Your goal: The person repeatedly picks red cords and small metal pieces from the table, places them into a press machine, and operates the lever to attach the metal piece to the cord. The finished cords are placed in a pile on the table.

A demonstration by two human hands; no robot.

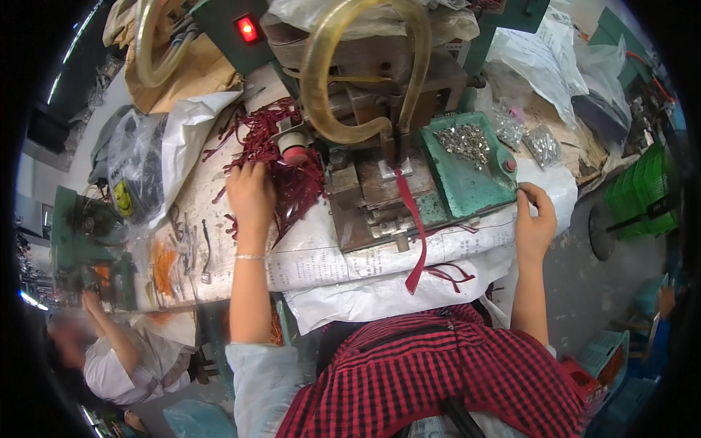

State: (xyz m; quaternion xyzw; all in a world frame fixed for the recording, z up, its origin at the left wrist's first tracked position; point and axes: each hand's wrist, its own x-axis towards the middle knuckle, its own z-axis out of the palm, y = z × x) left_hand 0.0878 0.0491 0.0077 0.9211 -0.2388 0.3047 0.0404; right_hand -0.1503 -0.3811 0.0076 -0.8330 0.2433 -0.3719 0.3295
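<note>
My left hand (250, 193) rests on the edge of a loose heap of dark red straps (296, 191), with its fingers a little apart. No strap shows clearly gripped in it. My right hand (535, 221) is at the near right corner of a green metal tray (466, 197). Its thumb and forefinger curl close together; whatever is between them is too small to make out. Small silvery metal pieces (463, 143) lie piled in the tray. One red strap (413, 230) hangs from the middle of the bench press (369, 186), its lower end over white sheeting.
A thick yellowish hose (310, 66) loops above the press. A red lamp (247, 29) glows on a green box behind. Bags of metal pieces (541, 145) lie right of the tray. Orange cords (162, 266) are at left, near another person (128, 358). Green baskets (642, 190) stand right.
</note>
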